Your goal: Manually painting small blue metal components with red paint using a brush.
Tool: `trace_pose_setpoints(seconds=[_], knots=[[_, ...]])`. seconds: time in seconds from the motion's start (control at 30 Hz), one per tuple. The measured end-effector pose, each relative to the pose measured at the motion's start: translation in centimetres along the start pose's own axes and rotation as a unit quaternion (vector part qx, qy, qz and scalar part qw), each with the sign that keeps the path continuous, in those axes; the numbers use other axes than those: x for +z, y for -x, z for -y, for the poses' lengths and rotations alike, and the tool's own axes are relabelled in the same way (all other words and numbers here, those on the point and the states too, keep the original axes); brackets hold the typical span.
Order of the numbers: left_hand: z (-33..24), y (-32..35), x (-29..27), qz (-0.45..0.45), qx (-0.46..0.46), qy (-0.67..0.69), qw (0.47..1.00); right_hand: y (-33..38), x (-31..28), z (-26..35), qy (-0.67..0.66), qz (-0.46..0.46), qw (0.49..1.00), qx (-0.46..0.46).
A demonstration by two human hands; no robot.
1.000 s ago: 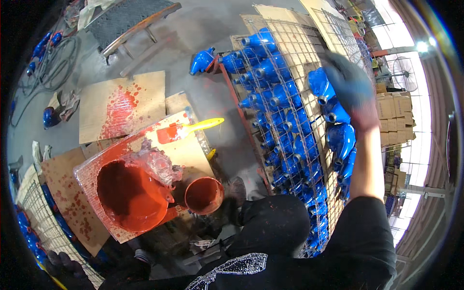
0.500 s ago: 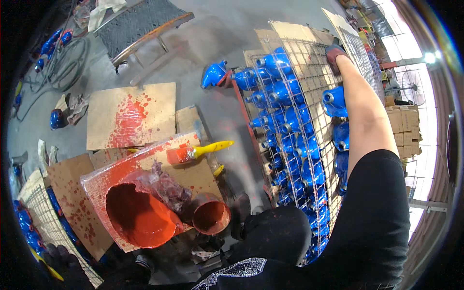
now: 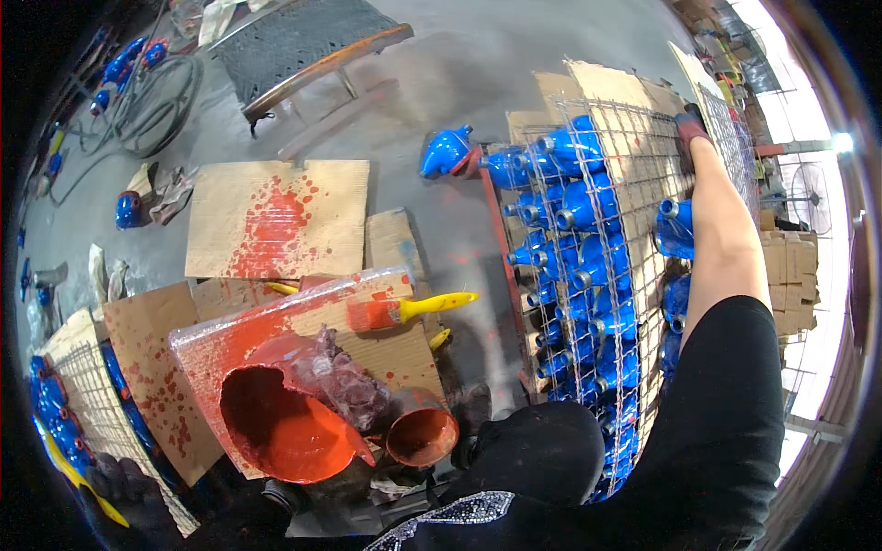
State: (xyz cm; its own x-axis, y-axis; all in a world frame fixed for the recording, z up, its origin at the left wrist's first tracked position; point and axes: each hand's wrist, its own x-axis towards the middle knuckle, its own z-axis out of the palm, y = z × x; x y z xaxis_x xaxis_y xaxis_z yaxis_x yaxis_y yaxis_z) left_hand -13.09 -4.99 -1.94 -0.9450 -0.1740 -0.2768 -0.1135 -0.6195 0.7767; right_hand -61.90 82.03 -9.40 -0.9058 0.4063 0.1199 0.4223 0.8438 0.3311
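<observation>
Head view: the right hand, gloved, is stretched to the far edge of the wire rack, its fingers seemingly hooked on the mesh though their spread cannot be told, with the blue-painted parts racked just below them, apparently for drying.

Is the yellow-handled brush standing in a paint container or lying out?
Lying out: the brush rests flat on the paint-smeared board, outside the red bucket.

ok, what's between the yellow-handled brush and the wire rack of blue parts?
Head view: mostly bare grey floor. The brush lies on paint-spattered cardboard; the rack's red frame edge comes next, nothing else between.
</observation>
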Motion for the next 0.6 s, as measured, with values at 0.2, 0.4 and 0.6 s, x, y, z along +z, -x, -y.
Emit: trace_pose_setpoints(seconds=[0.2, 0.4, 0.6], knots=[[0.5, 2.9, 2.1, -0.129, 0.022, -0.043, 0.99, 0.8, -0.6, 0.8, -0.074, -0.002, 0.997, 0.015], [0.6, 3.8, 3.5, 0.047, 0.033, -0.043, 0.997, 13.0, -8.8, 5.3, -0.088, -0.101, 0.983, -0.122], [3.4, 7.7, 5.8, -0.342, 0.156, 0.003, 0.927, 25.0, -18.7, 8.4, -0.285, -0.113, 0.921, -0.239]])
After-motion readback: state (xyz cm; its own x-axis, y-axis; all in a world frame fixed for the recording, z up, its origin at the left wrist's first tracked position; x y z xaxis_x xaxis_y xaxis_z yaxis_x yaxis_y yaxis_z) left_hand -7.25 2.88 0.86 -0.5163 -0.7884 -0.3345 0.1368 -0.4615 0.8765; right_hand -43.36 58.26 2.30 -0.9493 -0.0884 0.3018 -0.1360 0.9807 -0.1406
